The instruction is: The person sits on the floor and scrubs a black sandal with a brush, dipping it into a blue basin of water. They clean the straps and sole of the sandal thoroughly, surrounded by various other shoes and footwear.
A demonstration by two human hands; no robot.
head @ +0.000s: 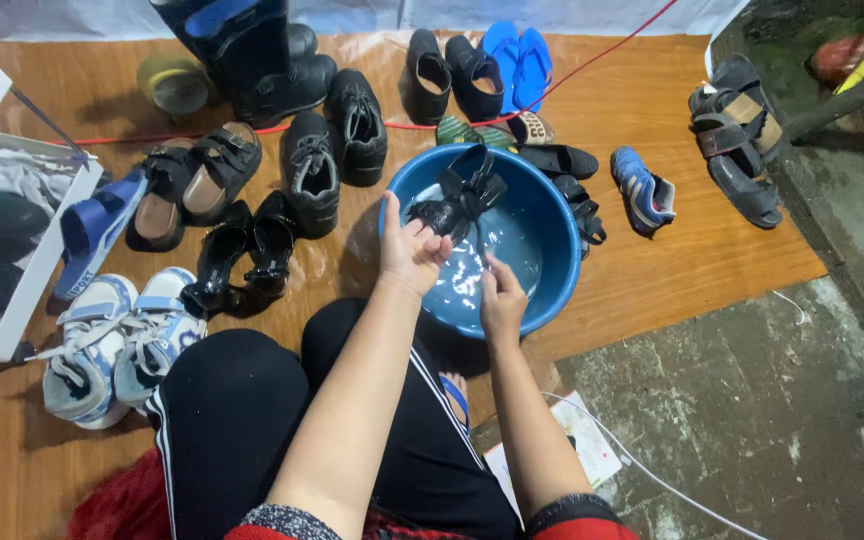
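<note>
The left hand [410, 252] has its grip closed on one black strappy sandal [460, 198], held over the water in the single blue basin [542, 290]. The right hand [502, 298] dips into the water, fingers curled, holding nothing visible. Beside the basin lie two white-and-blue sneakers [117, 345] and two blue flip-flops [517, 60].

- Left hand [410, 250]: raised, palm turned inward, thumb pointing up, fingers curled closed around something dark.
- Left forearm: bare, running up from lower centre, wrist bent slightly.
- Right hand [502, 298]: lower than the left, back facing the camera, fingers folded downward.
- Right forearm: bare, sleeve cuff at the elbow.
- Hands: near each other, not touching.
</note>
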